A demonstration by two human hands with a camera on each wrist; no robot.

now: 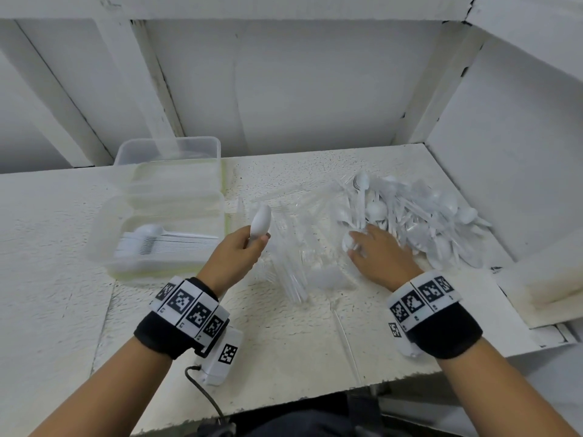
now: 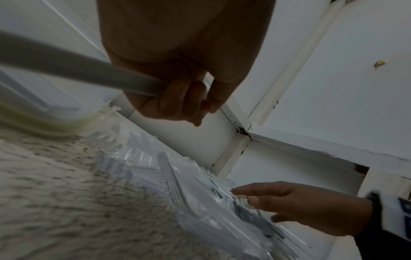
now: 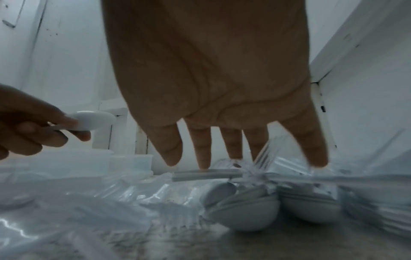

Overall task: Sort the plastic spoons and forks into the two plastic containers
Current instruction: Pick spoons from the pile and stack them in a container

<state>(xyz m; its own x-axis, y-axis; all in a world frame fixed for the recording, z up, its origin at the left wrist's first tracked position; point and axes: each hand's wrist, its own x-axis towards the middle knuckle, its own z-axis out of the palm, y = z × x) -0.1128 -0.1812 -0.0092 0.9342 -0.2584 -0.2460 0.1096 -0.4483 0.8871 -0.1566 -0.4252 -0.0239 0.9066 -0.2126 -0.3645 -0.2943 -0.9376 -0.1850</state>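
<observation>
- The worktop (image 1: 284,335) is a white, rough-textured board with dark specks, set against white panelled walls.
- Two clear plastic containers (image 1: 170,197) sit at its left rear, one behind the other; the nearer container (image 1: 104,247) holds a row of stacked white spoons (image 1: 148,241).
- A loose heap of white spoons and forks (image 1: 419,222) lies at the right rear.
- Clear plastic forks (image 1: 293,272) and crinkled clear wrapping lie on the middle of the board, between containers and heap.
</observation>
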